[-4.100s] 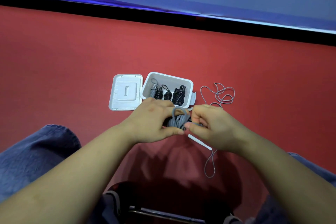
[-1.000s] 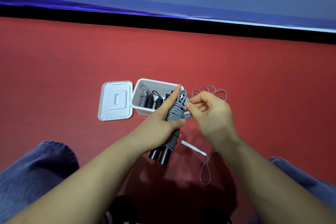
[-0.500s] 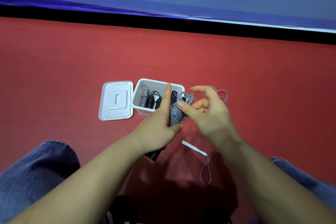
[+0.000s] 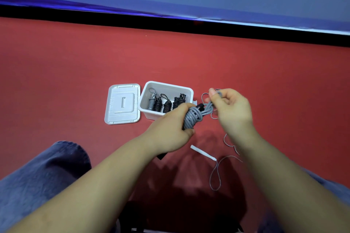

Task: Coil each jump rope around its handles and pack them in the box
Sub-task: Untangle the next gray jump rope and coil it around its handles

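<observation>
Left hand (image 4: 171,131) covered most of the coiled grey rope (image 4: 195,117), its handles unseen. Bundles inside the box (image 4: 151,116) were too small to count.

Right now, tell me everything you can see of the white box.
The box is a small white rectangular tub, plastic by the look, open and upright on the red floor. Its lid lies flat beside it. Four coiled ropes stand inside, one grey, three black. The left hand overlaps its near corner; contact is unclear.

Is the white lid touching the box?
Cannot tell. In the head view the lid lies flat right beside the box, their edges meeting with no clear gap, but real contact isn't plain.
</observation>
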Demonstrator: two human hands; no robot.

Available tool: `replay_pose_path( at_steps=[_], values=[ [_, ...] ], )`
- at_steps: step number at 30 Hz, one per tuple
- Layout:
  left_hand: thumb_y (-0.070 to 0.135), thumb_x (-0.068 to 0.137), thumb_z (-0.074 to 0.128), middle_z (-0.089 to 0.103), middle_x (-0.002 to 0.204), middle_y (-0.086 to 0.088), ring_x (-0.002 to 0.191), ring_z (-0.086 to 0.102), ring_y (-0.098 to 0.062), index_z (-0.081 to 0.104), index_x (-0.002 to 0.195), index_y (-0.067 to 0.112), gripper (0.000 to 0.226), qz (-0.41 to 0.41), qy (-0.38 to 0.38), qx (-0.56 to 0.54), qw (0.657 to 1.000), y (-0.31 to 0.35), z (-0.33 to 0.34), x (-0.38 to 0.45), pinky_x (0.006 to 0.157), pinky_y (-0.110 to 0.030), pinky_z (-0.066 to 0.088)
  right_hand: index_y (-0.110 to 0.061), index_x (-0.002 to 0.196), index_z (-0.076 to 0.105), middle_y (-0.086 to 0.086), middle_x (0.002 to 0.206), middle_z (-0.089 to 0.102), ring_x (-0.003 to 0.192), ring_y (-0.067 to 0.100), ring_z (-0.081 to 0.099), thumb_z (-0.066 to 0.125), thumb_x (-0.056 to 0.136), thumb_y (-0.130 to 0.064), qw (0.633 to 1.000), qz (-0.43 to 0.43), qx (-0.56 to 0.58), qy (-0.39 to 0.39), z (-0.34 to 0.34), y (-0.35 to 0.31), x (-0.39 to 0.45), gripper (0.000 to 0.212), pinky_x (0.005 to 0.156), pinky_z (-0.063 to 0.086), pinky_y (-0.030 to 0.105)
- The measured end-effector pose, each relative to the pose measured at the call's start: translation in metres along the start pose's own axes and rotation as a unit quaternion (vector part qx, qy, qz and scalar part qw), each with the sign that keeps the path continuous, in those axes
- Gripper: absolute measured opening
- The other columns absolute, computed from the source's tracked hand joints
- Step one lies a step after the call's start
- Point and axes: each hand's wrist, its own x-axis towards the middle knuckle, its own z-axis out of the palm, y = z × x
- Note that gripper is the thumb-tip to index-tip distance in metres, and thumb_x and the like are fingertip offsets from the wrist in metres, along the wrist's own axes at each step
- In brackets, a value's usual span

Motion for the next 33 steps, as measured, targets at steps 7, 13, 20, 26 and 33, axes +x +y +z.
replay_pose_path(
  at_steps=[7,13,20,26,33],
  values=[
    [0.023,0.088,0.06,0.057,0.125,0.005,0.114,0.054,-0.017,0.037,0.136,0.032,0.054,0.034,-0.014,0.021,0.999,0.024,-0.009,-0.011,0.094,-0.029,0.042,-0.015,0.061,0.053,-0.006,0.046,0.047,0.04,0.007,0.037,0.059,0.092,-0.029,0.974,0.132,0.164,0.087,-0.02,0.0,0.008,0.034,0.039,0.031,0.017],
    [0.016,0.08,0.059,0.065,0.096,-0.001,0.081,0.067,-0.026,0.042,0.118,0.035,0.046,0.003,-0.006,-0.057,0.998,0.033,-0.008,-0.025,0.075,-0.04,0.055,-0.012,0.069,0.057,0.004,0.064,0.058,0.042,0.005,0.045,0.061,0.09,-0.023,0.983,0.033,0.178,-0.008,-0.029,-0.044,-0.023,0.024,0.044,0.041,0.016],
    [0.02,0.088,0.062,0.063,0.095,0.003,0.077,0.062,-0.02,0.044,0.128,0.03,0.045,0.001,0.059,-0.246,0.968,0.068,-0.003,-0.057,0.081,-0.039,0.052,-0.031,0.113,0.06,0.024,0.097,0.065,0.068,0.02,0.047,0.07,0.082,-0.017,0.993,-0.059,-0.015,-0.098,-0.054,-0.073,-0.08,0.036,0.063,0.042,0.034],
    [-0.002,0.089,0.04,0.061,0.103,-0.004,0.076,0.056,-0.02,0.04,0.14,0.028,0.059,-0.044,0.083,-0.494,0.864,0.091,-0.033,-0.083,0.07,-0.032,0.05,-0.016,0.13,0.051,0.004,0.113,0.062,0.099,0.019,0.063,0.069,0.083,-0.025,0.994,-0.023,-0.055,-0.096,-0.048,-0.095,-0.11,0.051,0.086,0.052,0.039],
    [-0.019,0.088,0.032,0.057,0.099,-0.011,0.063,0.049,-0.014,0.032,0.147,0.022,0.072,0.011,0.085,-0.489,0.868,0.118,-0.073,-0.104,0.053,-0.022,0.043,-0.008,0.117,0.057,0.003,0.099,0.067,0.085,0.013,0.063,0.062,0.087,-0.006,0.987,-0.005,0.073,-0.141,-0.039,-0.134,-0.12,0.03,0.071,0.052,0.028]
  ],
)
